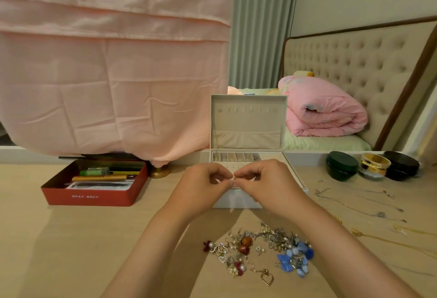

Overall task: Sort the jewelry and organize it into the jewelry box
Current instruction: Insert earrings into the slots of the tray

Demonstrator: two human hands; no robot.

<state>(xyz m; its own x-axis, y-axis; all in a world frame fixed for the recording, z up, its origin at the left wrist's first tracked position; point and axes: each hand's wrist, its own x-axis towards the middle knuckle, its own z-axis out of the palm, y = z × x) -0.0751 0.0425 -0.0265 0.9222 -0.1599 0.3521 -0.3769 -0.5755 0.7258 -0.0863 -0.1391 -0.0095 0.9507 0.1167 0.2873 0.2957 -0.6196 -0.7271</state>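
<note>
On the pale wooden worktop (71,238), a white rectangular jewelry box (236,200), lid upright and lined in beige, with a row of narrow slots (236,157) across the back of the top tray and a perforated panel (230,166) in front of them.

Just above the box's front part, left hand (201,186) and right hand (267,186) fingertip to fingertip, fingers of both curled, pinching between thumbs and forefingers a small gold-coloured piece of jewelry (233,178). Too small to tell whether ring or earring. Held over the tray near the perforated panel, not resting in any compartment.

Nearer the body, between the forearms, a tangled heap of loose jewelry (260,243) lying on the worktop, well apart from both hands: pearl and red pieces at its left, blue fabric bow earrings (293,259) at its right, a gold open-heart pendant (267,278) at its near edge.

Right of the box, thin silver and gold chains (354,200) in separate lines. Beyond them, three round jars (374,164) side by side: dark green, gold, black. Left of the box, an open red metal tin (92,197) of pens.
</note>
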